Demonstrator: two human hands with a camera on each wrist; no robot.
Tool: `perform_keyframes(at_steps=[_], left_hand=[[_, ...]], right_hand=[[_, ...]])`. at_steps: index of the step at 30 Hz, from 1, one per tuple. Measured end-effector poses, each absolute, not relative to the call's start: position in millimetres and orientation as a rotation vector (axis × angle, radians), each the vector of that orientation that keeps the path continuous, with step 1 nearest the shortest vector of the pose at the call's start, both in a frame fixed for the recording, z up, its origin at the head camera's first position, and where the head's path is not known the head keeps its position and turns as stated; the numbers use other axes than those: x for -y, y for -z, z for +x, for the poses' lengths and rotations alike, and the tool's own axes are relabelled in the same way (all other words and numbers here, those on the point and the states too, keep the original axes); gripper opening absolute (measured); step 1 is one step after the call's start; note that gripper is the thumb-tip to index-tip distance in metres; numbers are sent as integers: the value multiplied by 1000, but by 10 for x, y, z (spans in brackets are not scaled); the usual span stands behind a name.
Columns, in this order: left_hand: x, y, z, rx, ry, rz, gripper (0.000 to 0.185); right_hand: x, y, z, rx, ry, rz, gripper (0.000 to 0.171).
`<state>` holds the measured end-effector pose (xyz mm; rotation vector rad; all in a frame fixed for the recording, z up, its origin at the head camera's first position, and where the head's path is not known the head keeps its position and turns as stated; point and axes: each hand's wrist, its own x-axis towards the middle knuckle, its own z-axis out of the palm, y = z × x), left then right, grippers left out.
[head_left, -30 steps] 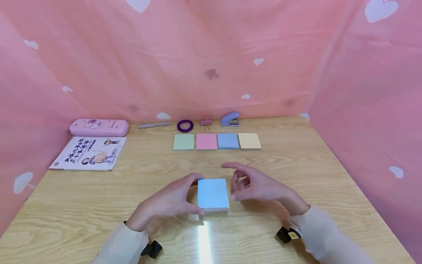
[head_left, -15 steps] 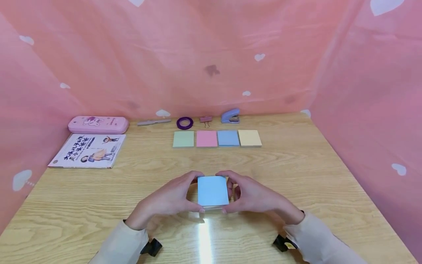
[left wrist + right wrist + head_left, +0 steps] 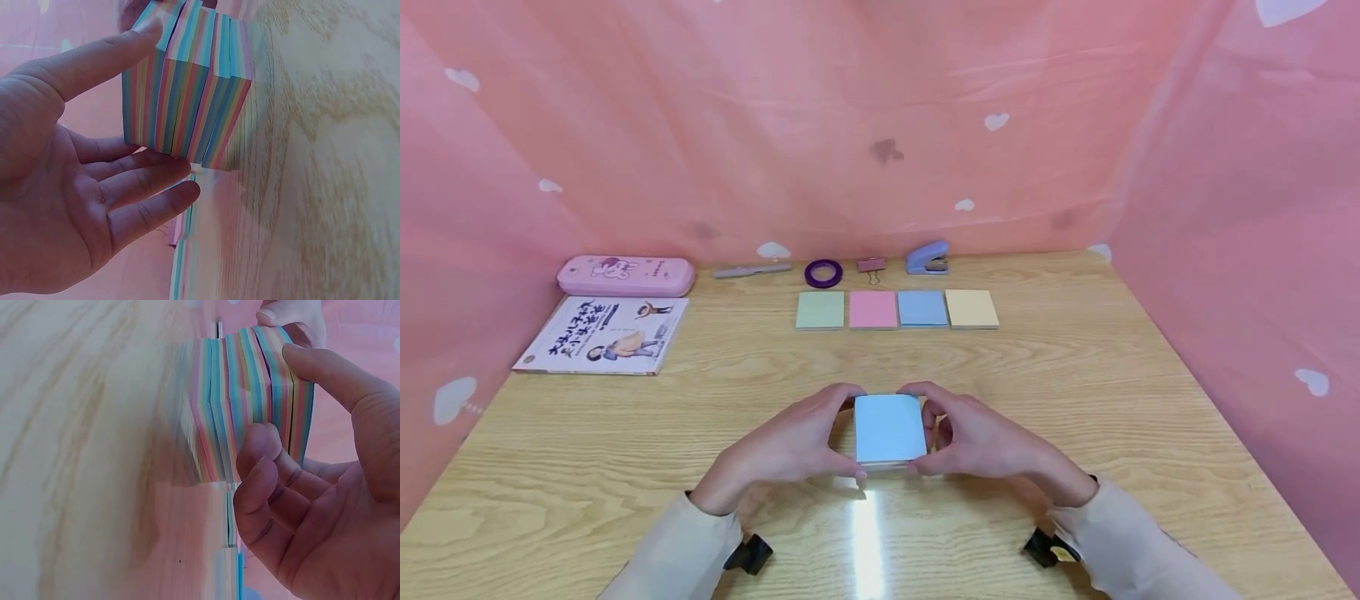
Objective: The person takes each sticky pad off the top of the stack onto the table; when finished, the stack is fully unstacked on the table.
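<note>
1. Biggest thing by far: a pink backdrop (image 3: 820, 100) with white hearts on it is hung right across the top and down both sides of the head view.
2. Next, the wood-grain worktop (image 3: 1075, 375) is spread over the lower part of the frame, and a bright streak of glare is reflected in it at bottom centre.
3. The left hand (image 3: 797, 437) and right hand (image 3: 988, 433) are brought in from the bottom corners, pale sleeves and all. Both are held about as wide as the stack between them: its near and far edges are gripped by thumb and index finger from each side. The other right fingers (image 3: 259, 444) are curled in, while the other left ones are kept pretty straight.
4. A pale book (image 3: 602, 336) with cartoon figures is laid at middle left.
5. Just above it in the frame, a pink pencil case (image 3: 627, 277) is placed, rabbit printed on the lid.
6. The stack of sticky pads (image 3: 890, 427) is held at lower middle, blue on top; rainbow-striped edges with thin gaps are shown in both wrist views.
7. Above centre, green (image 3: 820, 310), pink (image 3: 873, 309), blue (image 3: 922, 308) and yellow (image 3: 972, 308) pads are lined up.
8. Behind those: a purple stapler (image 3: 927, 258), a grey pen (image 3: 752, 272) further left, a purple tape roll (image 3: 808, 273) and, smallest, a pink binder clip (image 3: 872, 265).
</note>
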<state>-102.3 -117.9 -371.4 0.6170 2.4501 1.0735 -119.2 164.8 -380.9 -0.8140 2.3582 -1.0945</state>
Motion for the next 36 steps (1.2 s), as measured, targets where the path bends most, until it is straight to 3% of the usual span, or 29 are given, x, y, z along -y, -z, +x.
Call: perform_keyframes(at_steps=[24, 36], left_hand=[[1154, 3765, -957, -2454, -1022, 613, 88], [1184, 3755, -1007, -2505, -1025, 643, 87]], right_hand=[[-1837, 3849, -1161, -2313, 1194, -863, 77], [-2122, 3801, -1480, -2372, 1245, -753, 88]])
